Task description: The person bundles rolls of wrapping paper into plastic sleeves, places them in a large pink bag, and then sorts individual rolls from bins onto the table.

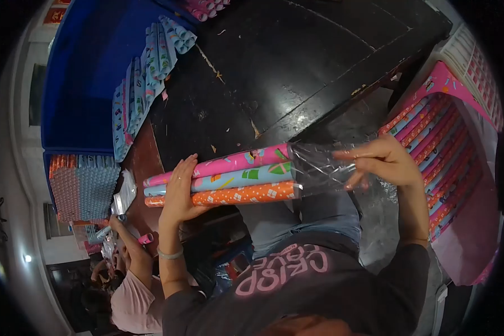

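Three rolls of wrapping paper lie side by side in front of my body: a pink roll [229,163], a light blue roll [241,178] and an orange roll with white gift shapes [241,194]. My left hand [179,187] is wrapped round them near their left end. A clear plastic sleeve [319,165] covers the rolls and extends crumpled past their right end. At that loose end, my right hand [381,162] has its fingers on the film, which it appears to grip.
Many finished rolls [442,162] stack at the right in a pink-lined container. On the black table [252,67], light blue rolls [151,67] lie along a blue panel [84,84]. More rolls [81,187] are piled at left. A co-worker in a pink shirt [134,302] works at lower left.
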`<state>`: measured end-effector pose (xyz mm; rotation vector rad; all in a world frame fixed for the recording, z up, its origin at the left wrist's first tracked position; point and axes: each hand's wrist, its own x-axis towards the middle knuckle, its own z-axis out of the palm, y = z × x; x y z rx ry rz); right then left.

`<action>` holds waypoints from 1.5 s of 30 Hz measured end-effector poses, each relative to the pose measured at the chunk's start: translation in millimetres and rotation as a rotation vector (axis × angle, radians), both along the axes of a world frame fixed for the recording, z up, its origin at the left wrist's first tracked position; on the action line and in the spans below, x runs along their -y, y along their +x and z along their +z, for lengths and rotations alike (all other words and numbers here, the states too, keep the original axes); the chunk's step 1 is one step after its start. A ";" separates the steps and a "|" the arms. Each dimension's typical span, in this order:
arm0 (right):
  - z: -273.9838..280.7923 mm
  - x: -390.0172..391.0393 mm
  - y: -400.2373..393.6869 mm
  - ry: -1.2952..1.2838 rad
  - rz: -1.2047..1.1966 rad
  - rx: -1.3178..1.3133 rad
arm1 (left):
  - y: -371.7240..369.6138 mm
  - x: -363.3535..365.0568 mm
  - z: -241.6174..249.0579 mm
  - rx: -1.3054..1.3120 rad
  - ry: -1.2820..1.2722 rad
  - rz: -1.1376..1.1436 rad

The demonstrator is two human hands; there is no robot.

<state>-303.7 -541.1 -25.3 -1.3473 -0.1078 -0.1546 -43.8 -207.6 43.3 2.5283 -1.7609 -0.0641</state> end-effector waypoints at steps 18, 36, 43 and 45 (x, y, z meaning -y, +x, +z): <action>18.6 -54.8 58.7 -0.144 0.928 -0.850 | -6.4 -19.3 12.3 0.207 0.039 -0.115; -1.3 -66.7 -67.0 -0.309 0.485 -0.696 | -116.7 -6.2 -101.3 -2.433 -1.448 0.234; -113.1 -115.1 -290.3 0.007 0.059 -0.644 | -207.1 62.5 -129.1 -2.376 -0.686 0.175; -145.3 -155.7 -354.3 0.063 -0.061 -0.778 | -244.7 83.3 -148.3 -2.445 -0.449 0.055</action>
